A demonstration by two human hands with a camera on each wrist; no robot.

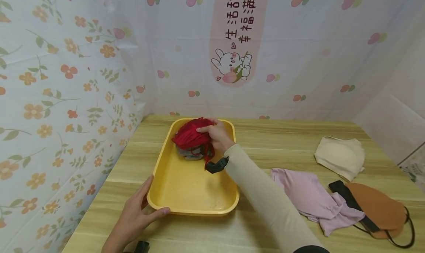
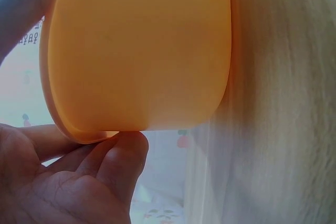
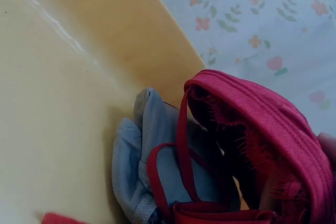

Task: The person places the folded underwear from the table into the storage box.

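Observation:
At the far end of a yellow plastic tub (image 1: 192, 211), my right hand (image 1: 217, 135) pinches a red lace-trimmed bra (image 1: 190, 134), with the thumb over its top. Thin red straps hang from it in the right wrist view. Under and beside the red bra lies a folded grey garment (image 3: 170, 169), partly hidden by it. My left hand (image 1: 134, 210) grips the tub's near left corner, thumb along the front rim and fingers against the left side. In the left wrist view, its curled fingers (image 2: 123, 156) meet the tub's orange-looking wall (image 2: 142, 56) beneath the rim.
To the right on the wood-grain table (image 1: 265, 142) lie a cream bra (image 1: 340, 155), a crumpled pink cloth garment (image 1: 307, 194) and a brown bra (image 1: 378, 205) with black band and straps. Patterned sheets (image 1: 186, 61) hang behind and at the left.

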